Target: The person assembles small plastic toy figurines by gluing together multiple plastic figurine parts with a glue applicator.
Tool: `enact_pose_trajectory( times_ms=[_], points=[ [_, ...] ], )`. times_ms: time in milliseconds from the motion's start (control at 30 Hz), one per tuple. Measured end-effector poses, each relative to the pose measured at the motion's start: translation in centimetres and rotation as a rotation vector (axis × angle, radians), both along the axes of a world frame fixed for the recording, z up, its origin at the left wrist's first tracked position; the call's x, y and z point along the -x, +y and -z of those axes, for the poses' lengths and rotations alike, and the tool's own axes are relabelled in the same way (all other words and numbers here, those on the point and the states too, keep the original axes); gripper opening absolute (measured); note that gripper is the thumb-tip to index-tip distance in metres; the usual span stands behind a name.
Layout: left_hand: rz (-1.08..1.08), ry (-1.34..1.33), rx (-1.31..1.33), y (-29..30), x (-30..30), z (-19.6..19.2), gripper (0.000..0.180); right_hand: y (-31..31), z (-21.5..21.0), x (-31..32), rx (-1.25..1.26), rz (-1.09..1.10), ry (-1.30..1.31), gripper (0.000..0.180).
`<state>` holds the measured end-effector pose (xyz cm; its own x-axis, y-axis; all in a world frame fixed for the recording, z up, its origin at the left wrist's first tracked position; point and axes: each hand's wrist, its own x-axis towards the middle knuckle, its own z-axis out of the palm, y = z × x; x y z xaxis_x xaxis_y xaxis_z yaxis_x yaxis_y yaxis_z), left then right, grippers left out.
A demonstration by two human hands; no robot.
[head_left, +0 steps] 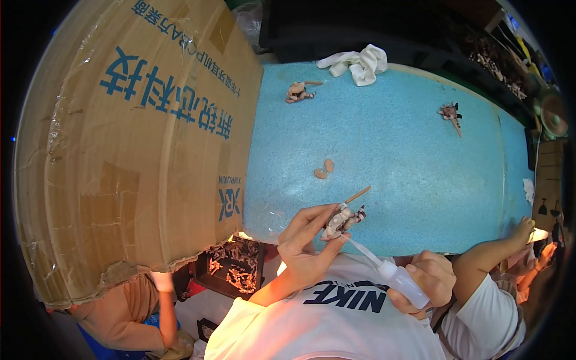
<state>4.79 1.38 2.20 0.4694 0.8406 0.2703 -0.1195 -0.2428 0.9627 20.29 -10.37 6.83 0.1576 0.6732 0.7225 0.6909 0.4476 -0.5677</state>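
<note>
1. The right hand (429,279) is wrapped around a small white squeeze bottle (403,283), whose long thin nozzle points up-left to the figure.
2. The left hand (305,240) pinches a small pale figure (341,221) on a stick at its fingertips, just above the near desk (384,180) edge; the nozzle tip touches it, so gluing looks under way, not finished.
3. Beyond that grip lie two small tan pieces (324,169), loose and apparently unused.
4. Farther off, two similar figures (298,92) rest apart, seemingly done, near a white cloth (360,63).
</note>
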Motion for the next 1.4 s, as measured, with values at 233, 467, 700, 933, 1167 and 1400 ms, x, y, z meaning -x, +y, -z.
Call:
enact_pose_trajectory(
  times_ms=[233, 467, 700, 933, 1167, 1400],
  points=[
    [0.021, 0.029, 0.112, -0.2, 0.3, -0.1, 0.045, -0.4, 0.2, 0.1, 0.018, 0.017, 0.087, 0.041],
    [0.036, 0.028, 0.181, -0.3, 0.4, -0.2, 0.046, -0.4, 0.4, 0.2, 0.045, 0.017, 0.086, 0.041],
    [0.042, 0.022, 0.169, -0.2, 0.5, -0.1, 0.047, -0.3, 0.4, 0.5, 0.026, 0.090, 0.093, 0.040],
    [0.059, 0.028, 0.213, -0.3, 0.5, -0.3, 0.047, -0.6, 0.4, 0.2, 0.034, 0.041, 0.066, 0.040],
    [0.045, 0.047, 0.156, -0.2, 0.7, -0.7, 0.045, -0.3, 0.6, 0.5, 0.013, 0.121, 0.083, 0.039],
    [0.061, 0.002, 0.180, -0.1, 0.6, -0.4, 0.041, -0.3, 0.9, 0.9, -0.045, 0.187, 0.151, 0.041]
  ],
)
